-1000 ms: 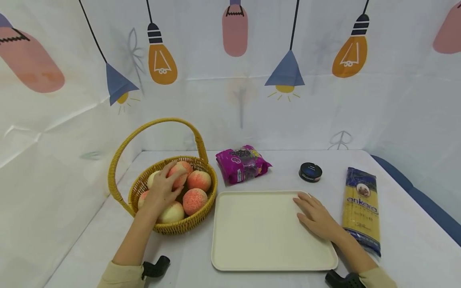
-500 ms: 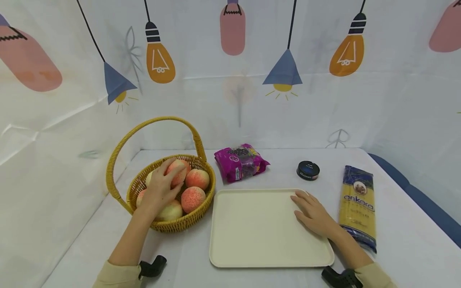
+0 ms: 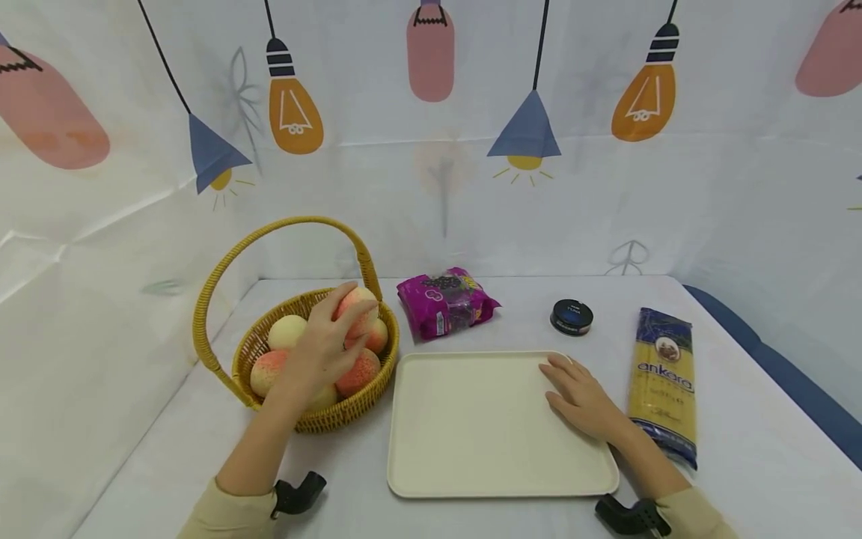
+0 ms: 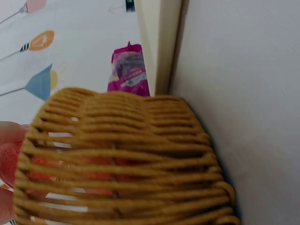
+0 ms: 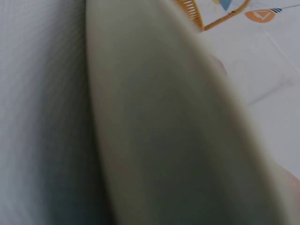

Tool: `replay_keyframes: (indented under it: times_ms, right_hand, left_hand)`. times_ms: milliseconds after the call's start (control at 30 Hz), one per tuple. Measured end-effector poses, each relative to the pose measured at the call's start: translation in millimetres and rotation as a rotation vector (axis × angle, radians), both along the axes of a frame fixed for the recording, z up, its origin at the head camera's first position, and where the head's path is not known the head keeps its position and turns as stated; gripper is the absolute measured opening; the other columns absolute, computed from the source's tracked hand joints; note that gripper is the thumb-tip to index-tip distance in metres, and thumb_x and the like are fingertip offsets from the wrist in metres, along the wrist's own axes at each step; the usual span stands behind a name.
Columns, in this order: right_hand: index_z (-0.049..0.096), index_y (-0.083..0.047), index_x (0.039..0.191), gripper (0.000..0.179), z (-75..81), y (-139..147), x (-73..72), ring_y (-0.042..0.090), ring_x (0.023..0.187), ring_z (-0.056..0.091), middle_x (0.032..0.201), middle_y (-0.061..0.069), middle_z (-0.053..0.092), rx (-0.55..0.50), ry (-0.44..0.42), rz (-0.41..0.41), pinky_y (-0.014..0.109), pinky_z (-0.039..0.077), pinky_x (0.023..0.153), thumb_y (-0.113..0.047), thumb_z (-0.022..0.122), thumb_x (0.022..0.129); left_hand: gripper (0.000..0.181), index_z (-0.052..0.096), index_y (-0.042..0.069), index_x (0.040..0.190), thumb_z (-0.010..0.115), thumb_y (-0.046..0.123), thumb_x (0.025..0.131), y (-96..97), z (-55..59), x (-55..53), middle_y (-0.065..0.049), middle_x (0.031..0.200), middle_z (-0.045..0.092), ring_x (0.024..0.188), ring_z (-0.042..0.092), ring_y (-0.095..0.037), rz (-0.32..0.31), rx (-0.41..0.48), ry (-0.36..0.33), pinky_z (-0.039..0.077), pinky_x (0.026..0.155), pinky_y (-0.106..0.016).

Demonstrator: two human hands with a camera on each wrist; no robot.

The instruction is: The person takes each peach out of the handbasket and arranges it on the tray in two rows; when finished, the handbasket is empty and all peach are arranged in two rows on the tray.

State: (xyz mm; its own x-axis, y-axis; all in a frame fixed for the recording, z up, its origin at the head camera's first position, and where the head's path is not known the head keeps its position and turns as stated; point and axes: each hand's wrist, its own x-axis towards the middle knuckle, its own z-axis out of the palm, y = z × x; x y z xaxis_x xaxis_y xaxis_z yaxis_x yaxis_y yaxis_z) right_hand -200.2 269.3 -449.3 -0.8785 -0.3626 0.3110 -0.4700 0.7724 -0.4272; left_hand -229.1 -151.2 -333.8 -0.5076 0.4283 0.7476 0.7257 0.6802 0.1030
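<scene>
In the head view my left hand grips a pink-and-cream peach, raised over the right back part of a yellow wicker basket. Several more peaches lie inside that basket, some hidden behind the hand. The left wrist view is mostly basket weave, with the red side of a peach between fingertips at the left edge. My right hand rests on the right part of a cream rectangular tray, fingers extended. The tray's side fills much of the right wrist view.
A purple packet lies behind the tray, right of the basket. Farther right are a round black tin and a yellow-and-blue "ankara" pack. The basket's tall handle arches above it. A printed white sheet hangs behind the table.
My left hand has lifted the peach and shifted it right, uncovering more of the fruit on the basket's left side. The right hand stays on the tray; the view has drifted slightly.
</scene>
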Motion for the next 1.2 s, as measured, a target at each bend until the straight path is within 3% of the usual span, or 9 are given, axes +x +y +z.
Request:
replay_keyframes:
  times_ms: [300, 733, 1000, 1200]
  right_hand:
    - [0.048, -0.002, 0.13, 0.044, 3.6, -1, -3.4, 0.043, 0.128, 0.026, 0.138, 0.02, 0.037, 0.011, 0.016, 0.004, 0.059, 0.019, 0.101, -0.019, 0.057, 0.089]
    - [0.049, 0.0, 0.128, 0.044, -1.3, -2, -0.9, 0.045, 0.128, 0.026, 0.138, 0.02, 0.038, -0.004, 0.012, -0.011, 0.057, 0.02, 0.101, -0.017, 0.058, 0.089]
    - [0.049, 0.003, 0.128, 0.044, 2.1, -1, 0.6, 0.04, 0.128, 0.03, 0.137, 0.018, 0.041, -0.015, -0.005, -0.063, 0.053, 0.025, 0.102, -0.014, 0.058, 0.088]
    - [0.05, 0.004, 0.126, 0.044, 2.9, -3, 2.2, 0.041, 0.126, 0.033, 0.135, 0.02, 0.042, -0.001, 0.016, -0.07, 0.053, 0.027, 0.101, -0.013, 0.058, 0.087]
  left_hand:
    - [0.046, 0.062, 0.017, 0.114, 0.073, 0.003, 0.072, 26.6, 6.4, 2.0, -0.022, 0.13, 0.045, 0.115, 0.047, -0.034, -0.084, 0.006, -0.016, 0.044, 0.09, -0.044]
    - [0.051, 0.057, 0.019, 0.118, 0.075, 0.009, 0.071, 74.3, 3.0, 6.9, -0.015, 0.127, 0.046, 0.109, 0.049, -0.03, -0.23, -0.069, -0.077, 0.045, 0.088, -0.038]
    - [0.054, 0.054, 0.021, 0.122, 0.075, 0.017, 0.072, 102.8, -0.6, 6.8, -0.011, 0.126, 0.045, 0.095, 0.054, -0.026, -0.255, -0.141, -0.117, 0.049, 0.079, -0.034]
    - [0.058, 0.05, 0.024, 0.125, 0.075, 0.022, 0.073, 121.5, -0.8, 4.6, -0.008, 0.128, 0.044, 0.096, 0.055, -0.025, -0.241, -0.228, -0.141, 0.052, 0.072, -0.031]
